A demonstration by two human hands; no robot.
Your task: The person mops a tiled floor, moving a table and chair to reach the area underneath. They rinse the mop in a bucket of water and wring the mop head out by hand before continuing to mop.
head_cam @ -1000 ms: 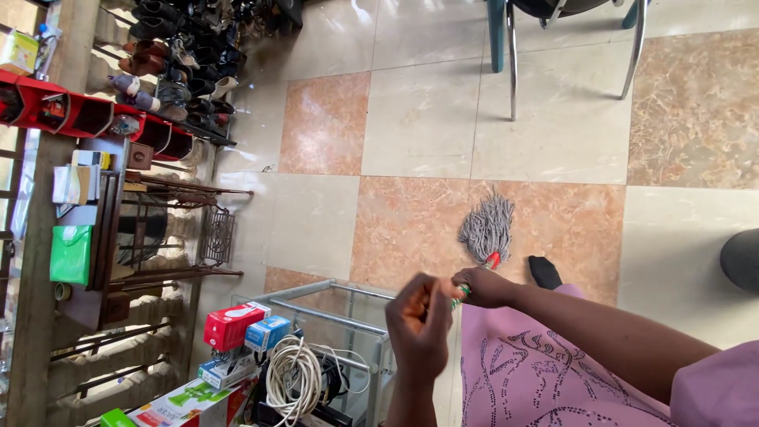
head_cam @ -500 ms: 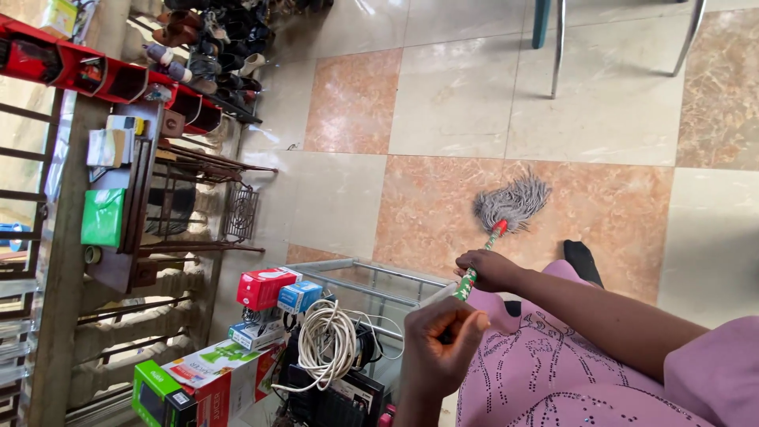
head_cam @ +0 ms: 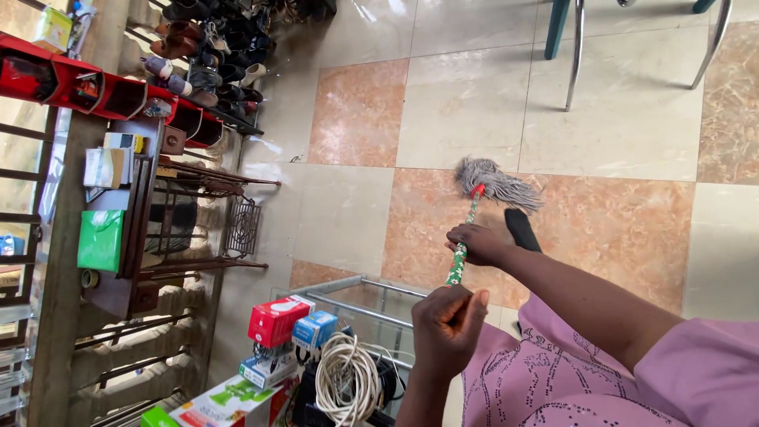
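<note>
The mop handle [head_cam: 458, 257], patterned green with a red collar, is partly hidden inside both fists; its upper end cannot be seen. The right hand [head_cam: 477, 242] grasps it mid-shaft, the left hand [head_cam: 447, 326] clenches it nearer the body. The grey stringy mop head [head_cam: 494, 180] lies on a glossy marbled floor tile [head_cam: 617, 229], beside a black-socked foot [head_cam: 521, 228]

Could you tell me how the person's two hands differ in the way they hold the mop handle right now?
The right hand grips the mop handle lower down, nearer the grey mop head, while the left hand closes round the handle's top end. The right hand sits further from the camera with its arm stretched out; the left hand is close to the camera, fist curled, knuckles up. Both are bare and both are shut on the same handle.
</note>
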